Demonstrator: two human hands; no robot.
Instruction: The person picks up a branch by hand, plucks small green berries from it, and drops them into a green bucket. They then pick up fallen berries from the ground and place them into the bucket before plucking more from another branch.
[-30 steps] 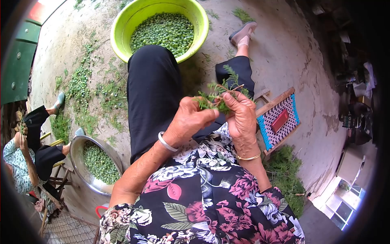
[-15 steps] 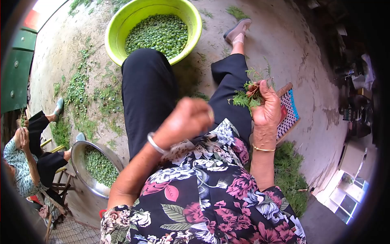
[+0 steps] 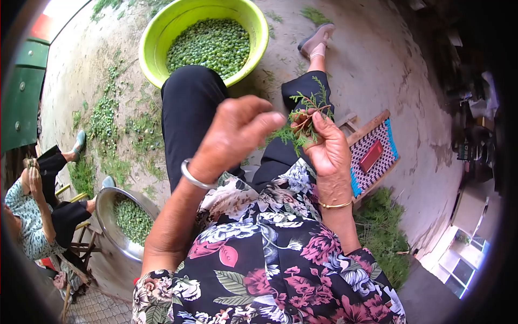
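Note:
My right hand [image 3: 330,146], with a gold bracelet at the wrist, is closed on a leafy green conifer sprig [image 3: 308,103]. Thin reddish stems stick up between its thumb and fingers. Left of the sprig is my left hand [image 3: 237,135], wearing a silver bangle. Its fingers are curled in and the thumb points toward the sprig; whatever they might pinch is hidden. Beyond my knee stands a lime-green basin [image 3: 258,51] holding many small green cones [image 3: 208,48].
A steel bowl [image 3: 110,229] of green cones stands at left, near a seated person [image 3: 32,216]. A woven stool [image 3: 372,154] with a red object [image 3: 370,156] on it is at my right, beside a heap of cut green branches [image 3: 386,232]. Clippings [image 3: 105,116] litter the floor.
My right hand has moved left and toward the middle with the sprig, uncovering more of the stool. My left hand has risen slightly and turned, its thumb now nearer the sprig.

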